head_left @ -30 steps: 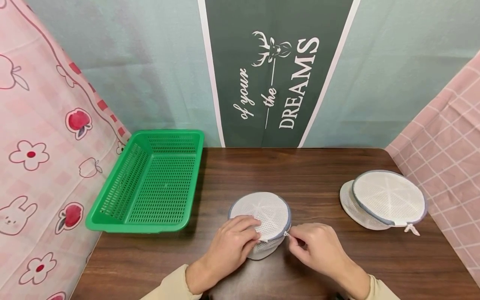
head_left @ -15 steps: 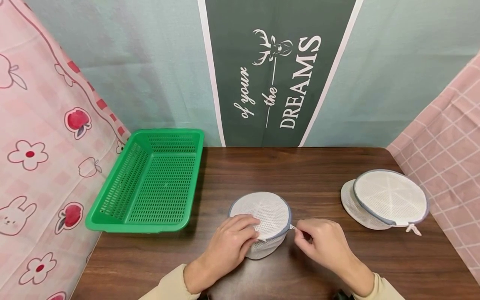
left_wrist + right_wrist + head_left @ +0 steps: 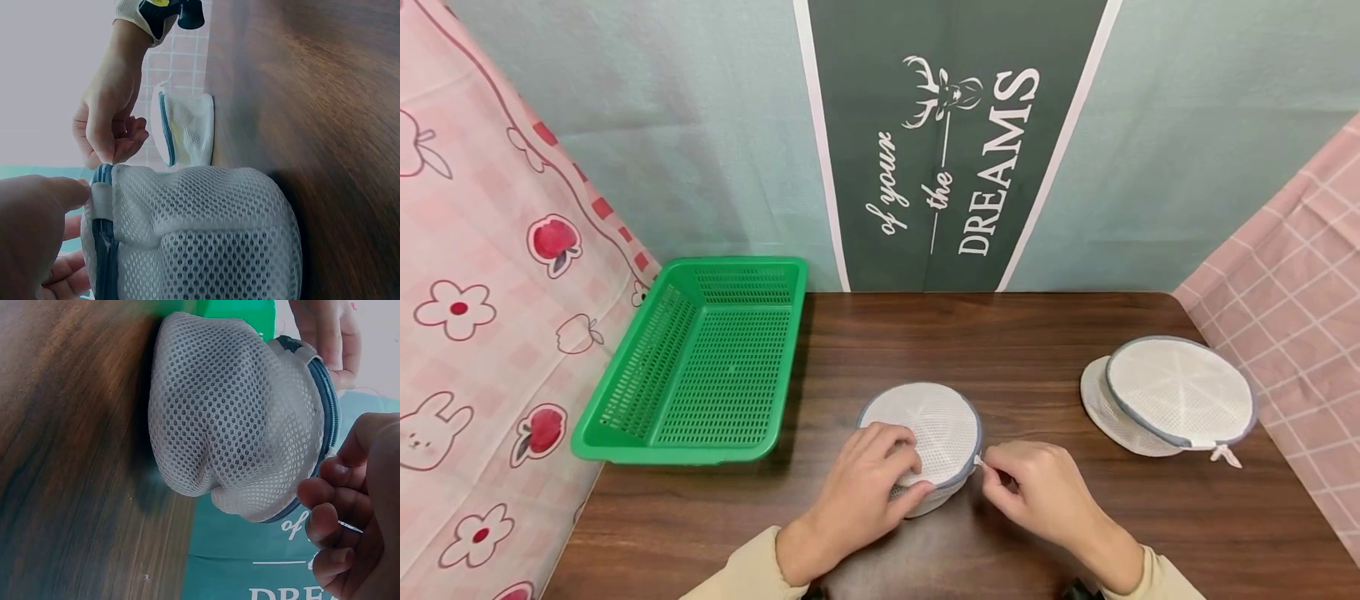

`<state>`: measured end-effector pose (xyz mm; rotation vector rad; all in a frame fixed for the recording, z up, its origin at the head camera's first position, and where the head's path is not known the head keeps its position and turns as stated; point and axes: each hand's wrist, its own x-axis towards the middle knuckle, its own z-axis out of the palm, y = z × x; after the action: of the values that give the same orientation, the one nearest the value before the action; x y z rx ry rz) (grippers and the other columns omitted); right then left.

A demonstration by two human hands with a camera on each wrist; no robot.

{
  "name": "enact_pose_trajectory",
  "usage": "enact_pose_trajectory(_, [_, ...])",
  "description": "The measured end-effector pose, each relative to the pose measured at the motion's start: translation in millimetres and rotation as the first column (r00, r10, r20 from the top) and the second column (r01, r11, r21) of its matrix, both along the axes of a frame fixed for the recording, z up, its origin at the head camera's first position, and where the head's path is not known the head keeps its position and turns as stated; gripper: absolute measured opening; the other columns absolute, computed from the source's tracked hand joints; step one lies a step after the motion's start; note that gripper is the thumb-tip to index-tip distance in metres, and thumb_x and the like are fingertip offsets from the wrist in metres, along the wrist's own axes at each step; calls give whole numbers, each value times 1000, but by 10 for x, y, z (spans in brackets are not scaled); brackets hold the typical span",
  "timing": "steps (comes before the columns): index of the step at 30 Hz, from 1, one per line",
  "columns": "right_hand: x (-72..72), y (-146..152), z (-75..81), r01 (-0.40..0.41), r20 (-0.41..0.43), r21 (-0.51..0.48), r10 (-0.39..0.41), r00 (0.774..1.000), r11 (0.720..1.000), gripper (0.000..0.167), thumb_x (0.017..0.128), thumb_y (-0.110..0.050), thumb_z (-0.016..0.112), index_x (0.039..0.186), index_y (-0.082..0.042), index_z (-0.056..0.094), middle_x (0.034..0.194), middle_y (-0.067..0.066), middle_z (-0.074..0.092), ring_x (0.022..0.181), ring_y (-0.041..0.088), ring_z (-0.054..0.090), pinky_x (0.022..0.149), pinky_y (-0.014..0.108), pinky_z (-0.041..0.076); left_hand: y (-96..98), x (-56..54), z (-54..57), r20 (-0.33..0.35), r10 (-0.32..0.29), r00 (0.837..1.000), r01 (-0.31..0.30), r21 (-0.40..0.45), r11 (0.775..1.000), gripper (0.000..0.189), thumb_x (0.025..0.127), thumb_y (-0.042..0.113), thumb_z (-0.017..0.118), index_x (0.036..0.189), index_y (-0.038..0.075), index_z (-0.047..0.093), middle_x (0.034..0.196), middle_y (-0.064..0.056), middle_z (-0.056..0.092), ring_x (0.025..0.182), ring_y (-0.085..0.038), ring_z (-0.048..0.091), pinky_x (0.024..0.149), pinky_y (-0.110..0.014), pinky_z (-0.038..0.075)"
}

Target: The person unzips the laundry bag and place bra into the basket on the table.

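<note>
In the head view a round white mesh laundry bag (image 3: pixel 936 421) with a blue-grey zipped rim stands on the table. My left hand (image 3: pixel 868 492) holds it at the near left, curled fingers on the lid and thumb along the front rim. The left wrist view shows that thumb beside a pale tab (image 3: pixel 102 201) on the zipper band. At the right of the rim, my right hand (image 3: pixel 1037 492) pinches the small white zipper pull (image 3: pixel 977 460). The bag's side sags and creases in the right wrist view, where the blue zipper (image 3: pixel 329 403) runs along the rim.
A second white mesh laundry bag (image 3: pixel 1180 392) leans on the right side of the table, its white pull hanging out. At the left stands a green plastic basket (image 3: pixel 786 400) with slotted walls. Printed cloths (image 3: pixel 737 167) hang along the table's back and sides.
My left thumb has spread away from the fingers, rightward along the front rim. My right hand drew the zipper pull outward to the right, then came back slightly left, still pinching it.
</note>
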<state>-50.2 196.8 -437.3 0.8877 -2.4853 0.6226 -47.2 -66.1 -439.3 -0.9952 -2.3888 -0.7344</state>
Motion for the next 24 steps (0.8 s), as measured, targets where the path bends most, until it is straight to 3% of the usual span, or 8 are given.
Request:
enact_pose_trajectory(4, [4,-8,-25,-19,-1,-6,19,1000,1000,27,75,-13,60,63,-26,39,61,-17,31,58,-3,28,52,14,26,32,0,-5,-1,-5,1000,5,-22,1000,23,82,32,83,93,18,68,104,2,58,93,-16,56,81,-33,49])
enact_pose_trajectory(10, [14,-45,-56,-60,9,-8,61,998,998,26,76,-13,61,63,-24,42,62,-17,31,58,-3,27,52,13,26,75,4,-32,-16,-18,1000,17,-59,998,33,75,20,81,108,18,74,102,1,58,92,-15,57,81,-30,48])
enact_pose_trajectory(18, [22,-68,-56,-64,15,0,64,998,998,29,77,-13,61,64,-26,39,63,-17,29,59,-4,26,52,13,25,91,5,-52,-12,-19,1000,19,-56,998,39,76,38,88,106,19,72,101,2,57,87,-15,56,79,-30,48])
enact_pose_trajectory(24, [13,-73,-53,-65,-4,-2,65,998,998,27,78,-14,62,64,-25,42,62,-17,31,58,-3,28,52,15,28,88,7,-17,-1,-43,999,43,-64,997,27,81,31,86,101,18,74,95,6,61,85,-11,58,75,-27,49])
